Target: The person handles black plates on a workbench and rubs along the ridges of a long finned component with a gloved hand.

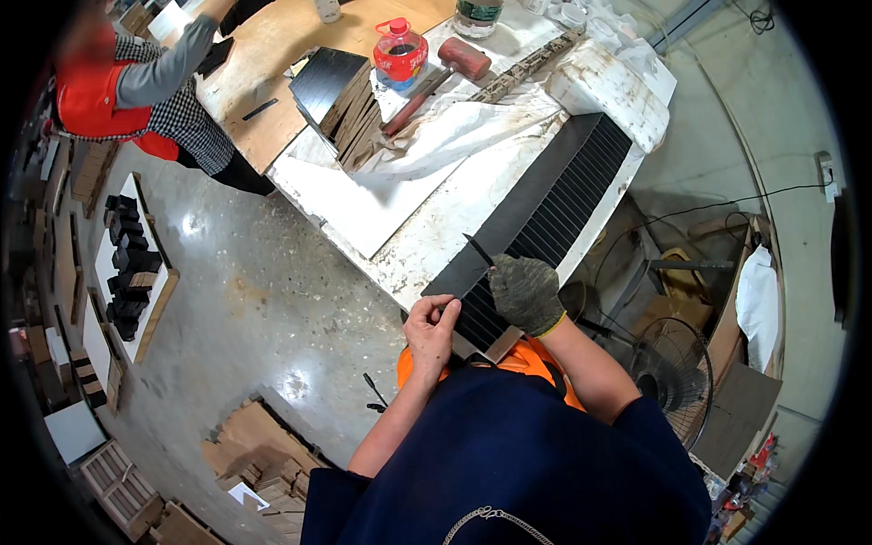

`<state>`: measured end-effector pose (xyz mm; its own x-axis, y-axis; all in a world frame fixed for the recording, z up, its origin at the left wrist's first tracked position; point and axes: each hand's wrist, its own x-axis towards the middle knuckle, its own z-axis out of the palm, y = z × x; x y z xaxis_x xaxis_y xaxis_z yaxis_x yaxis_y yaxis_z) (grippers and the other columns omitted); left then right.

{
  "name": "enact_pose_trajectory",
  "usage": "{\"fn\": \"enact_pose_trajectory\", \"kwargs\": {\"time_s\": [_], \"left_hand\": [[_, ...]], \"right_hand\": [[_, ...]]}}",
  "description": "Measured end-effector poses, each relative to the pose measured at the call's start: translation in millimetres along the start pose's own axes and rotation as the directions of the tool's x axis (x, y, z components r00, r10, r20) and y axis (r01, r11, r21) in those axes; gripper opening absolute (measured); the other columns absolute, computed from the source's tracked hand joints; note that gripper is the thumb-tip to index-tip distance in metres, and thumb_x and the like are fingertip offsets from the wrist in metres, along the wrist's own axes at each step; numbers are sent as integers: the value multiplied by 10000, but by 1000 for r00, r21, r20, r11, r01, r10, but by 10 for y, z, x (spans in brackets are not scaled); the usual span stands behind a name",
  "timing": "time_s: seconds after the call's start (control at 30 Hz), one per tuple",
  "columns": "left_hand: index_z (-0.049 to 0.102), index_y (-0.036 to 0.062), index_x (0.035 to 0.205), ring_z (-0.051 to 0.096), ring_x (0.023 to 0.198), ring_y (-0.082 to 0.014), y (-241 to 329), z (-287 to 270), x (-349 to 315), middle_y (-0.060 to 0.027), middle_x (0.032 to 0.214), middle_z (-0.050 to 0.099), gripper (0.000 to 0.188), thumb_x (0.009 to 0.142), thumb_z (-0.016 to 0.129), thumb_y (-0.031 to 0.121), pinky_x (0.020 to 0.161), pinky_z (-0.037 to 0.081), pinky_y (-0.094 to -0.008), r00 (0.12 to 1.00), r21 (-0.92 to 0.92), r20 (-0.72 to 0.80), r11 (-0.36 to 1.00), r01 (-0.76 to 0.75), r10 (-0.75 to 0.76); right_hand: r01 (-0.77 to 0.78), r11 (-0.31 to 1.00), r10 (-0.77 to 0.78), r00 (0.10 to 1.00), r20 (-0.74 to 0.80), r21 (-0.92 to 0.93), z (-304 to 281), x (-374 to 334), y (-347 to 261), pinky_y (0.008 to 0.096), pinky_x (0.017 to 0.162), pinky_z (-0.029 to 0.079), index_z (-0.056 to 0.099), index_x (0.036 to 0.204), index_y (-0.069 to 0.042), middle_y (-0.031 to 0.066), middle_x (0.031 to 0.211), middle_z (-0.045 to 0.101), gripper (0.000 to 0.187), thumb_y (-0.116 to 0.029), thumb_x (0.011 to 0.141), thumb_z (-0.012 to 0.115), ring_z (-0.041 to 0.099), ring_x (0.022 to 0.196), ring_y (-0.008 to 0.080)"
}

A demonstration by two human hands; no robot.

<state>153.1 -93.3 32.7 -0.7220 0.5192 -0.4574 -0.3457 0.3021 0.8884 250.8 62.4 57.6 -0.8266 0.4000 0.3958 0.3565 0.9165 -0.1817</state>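
A long black slatted panel [565, 193] lies along the right side of the white worktable [413, 232], with a plain black strip [520, 202] beside the slats. My bare left hand [431, 332] is at the near left corner, its thumb and fingertips closed on the panel's edge. Over the near part of the slats is my right hand [527, 294], in a dark grey-green knitted glove. Its fingers are closed round a thin, dark, pointed piece [478, 250] that sticks out toward the upper left; its exact kind is not clear.
A red mallet [464, 59], red-capped bottle [400, 56] and stacked dark boards [334, 95] are farther up the table. A foam block [610, 91] sits at the panel's far end. A fan [672, 377] stands at right. A person in a red vest [104, 95] works at upper left.
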Motion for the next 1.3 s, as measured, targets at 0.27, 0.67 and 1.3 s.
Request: {"fn": "enact_pose_trajectory", "kwargs": {"time_s": [0.27, 0.67, 1.3], "left_hand": [[538, -1, 1221, 516, 751, -72, -75, -182, -199, -10, 940, 448, 518, 747, 748, 13, 652, 463, -195, 983, -485, 164, 874, 11, 78], [637, 86, 1163, 506, 975, -253, 28, -178, -165, -82, 1267, 517, 479, 709, 772, 156, 881, 451, -349, 888, 339, 181, 821, -460, 423], [598, 100, 1226, 562, 1098, -272, 16, -160, -163, -90, 1302, 557, 466, 777, 710, 154, 925, 469, -346, 939, 209, 220, 928, -310, 264]], "right_hand": [[-101, 994, 107, 981, 163, -42, -426, 51, -68, 400, 582, 490, 611, 911, -58, 104, 696, 597, 157, -143, 792, 553, 604, 639, 273], [-210, 977, 214, 962, 172, -37, -470, 35, -57, 362, 660, 525, 616, 1078, -23, 132, 876, 667, 309, -125, 795, 543, 653, 765, 262], [-673, 630, 556, 739, 380, 386, -502, -262, -178, 344, 797, 508, 426, 1310, 3, 189, 1142, 584, 780, -186, 658, 810, 610, 926, 260]]}}
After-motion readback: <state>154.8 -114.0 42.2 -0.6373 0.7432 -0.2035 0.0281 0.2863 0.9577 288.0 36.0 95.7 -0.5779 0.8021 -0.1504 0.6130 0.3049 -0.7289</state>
